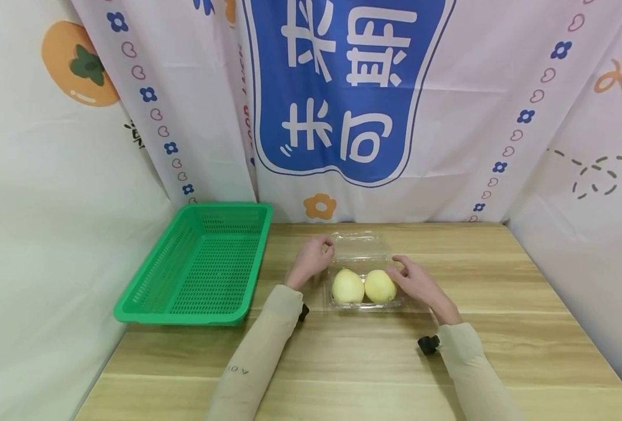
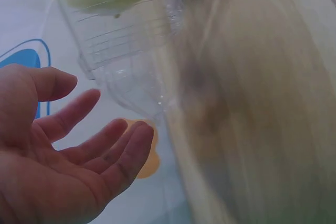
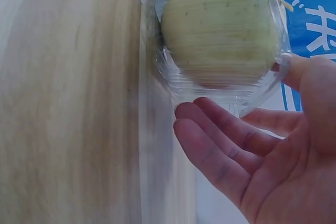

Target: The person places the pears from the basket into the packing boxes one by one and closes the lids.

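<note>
Two pale yellow pears (image 1: pixel 348 286) sit side by side in a clear plastic clamshell box (image 1: pixel 365 306) on the table. The box's lid (image 1: pixel 360 245) is folded back toward the wall. My left hand (image 1: pixel 312 259) is at the lid's left edge, its fingers loosely bent and, in the left wrist view, apart from the plastic. At the box's right side is my right hand (image 1: pixel 417 285). In the right wrist view its thumb (image 3: pixel 296 72) reaches the rim beside the nearer pear (image 3: pixel 220 30), while the other fingers (image 3: pixel 210 156) extend loosely along the outer wall.
A green perforated plastic basket (image 1: pixel 218 320) stands to the left on the wood-grain table (image 1: pixel 353 362). Behind the table hangs a printed cloth (image 1: pixel 448 146), with more cloth along both sides. A black wrist device (image 1: pixel 428 344) is strapped at the right sleeve.
</note>
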Tool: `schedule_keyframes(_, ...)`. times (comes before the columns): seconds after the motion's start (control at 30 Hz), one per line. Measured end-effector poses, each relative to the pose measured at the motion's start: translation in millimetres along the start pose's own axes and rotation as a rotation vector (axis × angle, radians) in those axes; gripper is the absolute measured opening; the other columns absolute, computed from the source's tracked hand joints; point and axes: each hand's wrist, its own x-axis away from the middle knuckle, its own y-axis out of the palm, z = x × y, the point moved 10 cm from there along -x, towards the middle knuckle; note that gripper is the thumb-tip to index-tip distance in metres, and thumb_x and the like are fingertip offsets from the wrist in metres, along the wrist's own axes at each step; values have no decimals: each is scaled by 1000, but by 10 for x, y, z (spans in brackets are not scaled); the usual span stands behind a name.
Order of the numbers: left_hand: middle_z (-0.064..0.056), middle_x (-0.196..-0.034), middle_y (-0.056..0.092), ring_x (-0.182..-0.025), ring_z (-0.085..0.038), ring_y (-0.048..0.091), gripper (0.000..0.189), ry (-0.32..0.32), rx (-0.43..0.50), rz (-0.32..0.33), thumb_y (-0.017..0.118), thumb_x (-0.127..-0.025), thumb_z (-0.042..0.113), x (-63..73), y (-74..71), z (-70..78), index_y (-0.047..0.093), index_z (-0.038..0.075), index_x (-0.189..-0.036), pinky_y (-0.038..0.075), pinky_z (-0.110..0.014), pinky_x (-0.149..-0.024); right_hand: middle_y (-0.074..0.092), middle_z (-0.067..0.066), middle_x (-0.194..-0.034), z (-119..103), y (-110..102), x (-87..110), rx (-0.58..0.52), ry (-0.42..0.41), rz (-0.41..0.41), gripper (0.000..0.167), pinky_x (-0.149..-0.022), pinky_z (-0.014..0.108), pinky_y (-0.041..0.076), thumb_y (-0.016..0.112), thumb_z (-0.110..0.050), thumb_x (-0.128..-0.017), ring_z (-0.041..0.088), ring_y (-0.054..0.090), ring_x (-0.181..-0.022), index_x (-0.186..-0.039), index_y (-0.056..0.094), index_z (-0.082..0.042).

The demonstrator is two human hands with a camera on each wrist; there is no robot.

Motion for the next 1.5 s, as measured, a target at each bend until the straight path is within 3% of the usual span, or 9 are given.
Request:
schedule_keyframes(0.13,-5,-78,63,-49,-12,46,29,-39,21,-31,49,-98,22,-49,61,-83,61,8,-121,42,-28,-50,68,16,-96,-4,-13,-23,1,0,20,61,-61,30,51,46,-42,-103,18,60,-68,-149,35,-3)
schedule_keyframes(0.23,-10,-88,65,-55,-14,50,36,-78,59,-53,49,-98,23,-83,94,-149,56,5,-129,46,-31,-56,68,16,-95,-12,-28,-29,14,3,35,59,-61,30,51,45,-40,-103,17,60,-68,-148,36,-3)
schedule_keyframes(0.4,-15,-117,65,-91,-25,62,44,-147,111,-46,50,-97,25,-120,84,-237,52,4,-135,51,-42,-83,68,18,-99,-22,-44,-35,23,17,53,58,-62,30,50,45,-40,-103,17,60,-70,-148,38,-4)
schedule_keyframes(0.53,-17,-120,66,-106,-30,62,41,-166,134,-43,51,-97,24,-137,91,-264,53,5,-133,50,-46,-93,68,19,-102,-20,-46,-38,21,30,67,55,-62,30,50,46,-38,-103,18,61,-71,-147,39,-5)
schedule_keyframes(0.8,-13,-114,68,-89,-22,65,38,-211,180,-13,51,-98,16,-158,123,-345,53,6,-135,52,-32,-73,68,17,-98,-31,-54,-40,11,20,79,54,-62,30,49,48,-36,-103,18,60,-72,-145,42,-3)
schedule_keyframes(0.97,-13,-113,68,-84,-19,63,44,-222,201,29,52,-95,11,-171,71,-346,48,7,-139,50,-29,-70,68,15,-93,-5,-47,-45,-1,16,79,55,-61,30,49,48,-37,-102,18,58,-70,-144,43,-3)
schedule_keyframes(1.13,-13,-106,70,-69,-16,62,48,-214,269,41,52,-94,8,-183,51,-333,42,5,-141,49,-26,-61,69,14,-96,35,-45,-52,7,10,88,59,-63,28,48,47,-44,-101,16,59,-70,-144,43,-5)
schedule_keyframes(1.33,-14,-108,71,-70,-15,64,49,-223,264,57,54,-95,10,-174,20,-329,43,4,-143,47,-24,-60,69,15,-95,42,-47,-51,-10,8,81,61,-61,29,49,48,-47,-101,16,59,-68,-144,43,-5)
schedule_keyframes(1.5,-16,-115,70,-72,-16,66,49,-239,248,58,54,-95,12,-165,3,-331,45,4,-143,49,-24,-60,69,14,-90,52,-46,-66,-22,-2,74,55,-60,31,50,50,-39,-102,17,58,-66,-144,44,-4)
